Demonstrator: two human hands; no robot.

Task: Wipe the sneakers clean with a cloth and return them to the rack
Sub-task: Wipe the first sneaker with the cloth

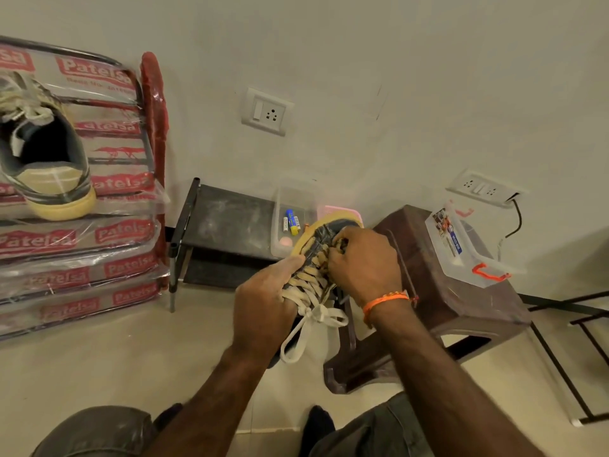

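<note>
The left hand [267, 300] is gripping one sneaker [318, 258] along its laced side, fingers curled around the upper, and is holding it in the air in front of the person, toe pointing away, above the edge of a brown plastic stool [428, 291]. The right hand [364, 258] is curling over the toe end of the lacing; a small dark fold is showing between its fingers, but whether this is the cloth cannot be told. The second sneaker [46, 159] is sitting on the plastic-wrapped rack [99, 199] at the left, heel toward the camera. Judged from this layout, the task is probably about halfway: one shoe is already on the rack, and the held shoe is apparently being wiped at the toe and is not yet returned. Readable writing: the rack wrapping is repeating the brand "Patelsa" in white on red panels. A clear lidded box [461, 245] on the stool is carrying a label too small to read. Batteries are lying in a clear tray [293, 209] on a low dark shelf [227, 222]; their print is illegible.
</note>
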